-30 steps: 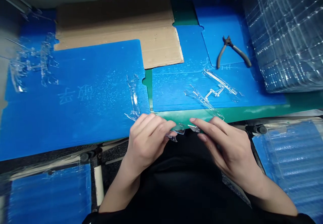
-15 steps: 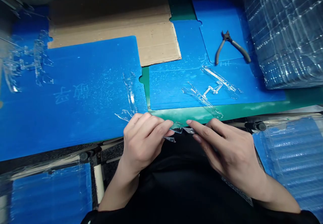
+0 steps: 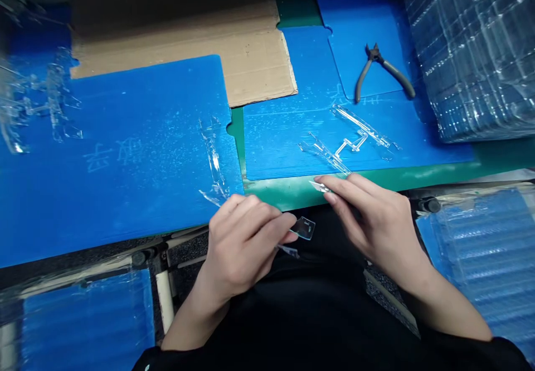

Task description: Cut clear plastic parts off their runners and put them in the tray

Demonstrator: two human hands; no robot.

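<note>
My left hand (image 3: 246, 243) is closed around a clear plastic part (image 3: 305, 228); its flat end sticks out past my thumb, and another piece of it shows below my fingers. Between the thumb and fingers of my right hand (image 3: 376, 215) is a small craft knife (image 3: 318, 186). Only its blade end shows, pointing left, apart from the plastic; my fingers hide the rest. Just beyond my right fingertips lie two long clear plastic pieces (image 3: 363, 125) joined by a thin sprue. Another clear plastic piece (image 3: 214, 156) lies beyond my left hand.
Grey-handled side cutters (image 3: 375, 53) lie on a blue sheet at the right. A tall plastic-wrapped stack (image 3: 472, 53) stands at the far right. Cardboard (image 3: 251, 64) lies at the back. More clear plastic pieces (image 3: 56, 101) are at the left. Wrapped blue bundles (image 3: 87, 321) sit below the table edge.
My right hand has moved up and away with the craft knife, out from the plastic part. My left hand has lowered slightly and turned the part, so its flat end faces up.
</note>
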